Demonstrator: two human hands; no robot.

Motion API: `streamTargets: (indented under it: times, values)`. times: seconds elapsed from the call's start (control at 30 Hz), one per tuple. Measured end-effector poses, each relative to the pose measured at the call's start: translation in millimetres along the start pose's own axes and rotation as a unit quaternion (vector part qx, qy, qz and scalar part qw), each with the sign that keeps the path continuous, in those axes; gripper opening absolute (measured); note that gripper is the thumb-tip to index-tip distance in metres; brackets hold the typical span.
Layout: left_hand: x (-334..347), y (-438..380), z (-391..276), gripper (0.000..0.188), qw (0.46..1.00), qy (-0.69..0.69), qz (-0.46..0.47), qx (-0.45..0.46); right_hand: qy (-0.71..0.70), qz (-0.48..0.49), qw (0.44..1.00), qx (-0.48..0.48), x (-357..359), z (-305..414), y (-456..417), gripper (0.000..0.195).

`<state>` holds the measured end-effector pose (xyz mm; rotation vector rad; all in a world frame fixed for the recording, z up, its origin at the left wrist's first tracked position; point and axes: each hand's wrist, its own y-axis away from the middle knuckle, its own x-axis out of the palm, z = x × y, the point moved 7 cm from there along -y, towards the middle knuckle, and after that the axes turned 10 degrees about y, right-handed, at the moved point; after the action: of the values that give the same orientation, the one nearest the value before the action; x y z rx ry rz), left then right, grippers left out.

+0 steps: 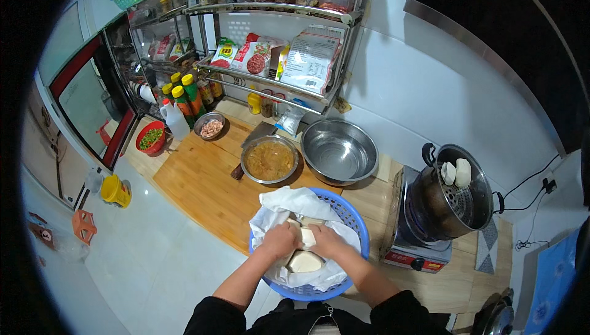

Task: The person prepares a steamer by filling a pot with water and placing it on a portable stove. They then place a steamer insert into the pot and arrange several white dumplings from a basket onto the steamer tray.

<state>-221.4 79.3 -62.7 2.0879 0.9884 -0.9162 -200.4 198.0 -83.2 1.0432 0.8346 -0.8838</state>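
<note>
A blue plastic basket in front of me is lined with white cloth. Several pale, smooth blocks of food lie in it, tofu or steamed buns; I cannot tell which. Both my hands reach inside. My left hand and my right hand are on opposite sides of a white block, fingers curled around its ends. Nearer to me, a larger rounded block rests on the cloth. My fingertips are partly hidden among the blocks.
A steel steamer pot with two white pieces stands on a gas stove at right. Behind the basket are a large steel bowl, a bowl of brown mixture and a cleaver on a wooden board.
</note>
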Motion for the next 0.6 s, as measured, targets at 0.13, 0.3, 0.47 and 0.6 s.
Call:
streamTargets:
  times: [0.13, 0.3, 0.47, 0.6]
  values:
    - [6.5, 23.5, 0.7, 0.060, 0.995, -0.091, 0.017, 0.033, 0.036, 0.005, 0.999, 0.032, 13.5, 14.4, -7.5, 0.070]
    - [35.6, 26.1, 18.0, 0.066, 0.992, -0.125, 0.021, 0.002, -0.009, -0.004, 1.000, -0.026, 7.7, 4.8, -6.7, 0.068]
    - [3.2, 27.7, -6.7, 0.057, 0.993, -0.059, 0.105, 0.017, -0.037, -0.069, 0.996, -0.053, 1.1, -6.3, 5.0, 0.063]
    - [8.4, 19.2, 6.4, 0.068, 0.984, -0.041, 0.169, 0.029, -0.057, -0.007, 0.997, -0.047, -4.7, -10.4, 9.5, 0.063]
